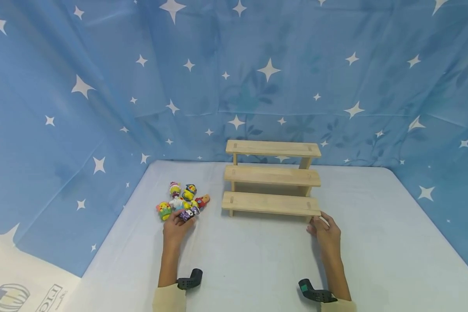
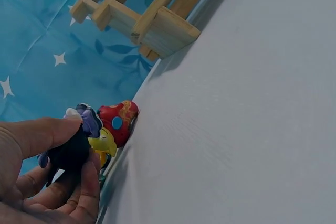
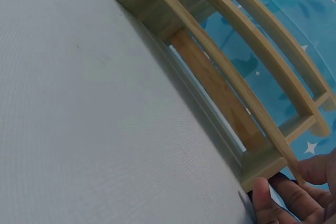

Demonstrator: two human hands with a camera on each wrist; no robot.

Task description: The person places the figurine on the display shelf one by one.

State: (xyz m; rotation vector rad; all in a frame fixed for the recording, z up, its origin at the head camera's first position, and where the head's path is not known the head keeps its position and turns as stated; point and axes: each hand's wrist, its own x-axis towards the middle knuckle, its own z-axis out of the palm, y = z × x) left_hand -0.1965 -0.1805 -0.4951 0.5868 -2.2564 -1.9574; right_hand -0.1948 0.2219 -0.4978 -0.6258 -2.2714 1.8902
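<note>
My left hand [image 1: 175, 227] pinches a small purple-and-black toy figurine [image 1: 189, 213] between thumb and fingers. In the left wrist view its dark body [image 2: 71, 153] is partly covered by the fingers. Right behind it is a cluster of colourful figurines, among them a red one [image 2: 119, 121] and a yellow one [image 2: 104, 142]. A three-tier wooden display stand [image 1: 271, 203] stands to the right of the toys. My right hand [image 1: 327, 234] holds the stand's front right corner, with the thumb by the lowest board's end [image 3: 286, 156] and fingers below it.
A figurine in green [image 1: 164, 210] sits at the cluster's left, and a yellow-and-blue one [image 1: 189, 192] at its back. Everything stands on a white-covered table [image 1: 249, 260]. Behind the stand hangs a blue star-patterned curtain [image 1: 234, 78], which also runs along both sides.
</note>
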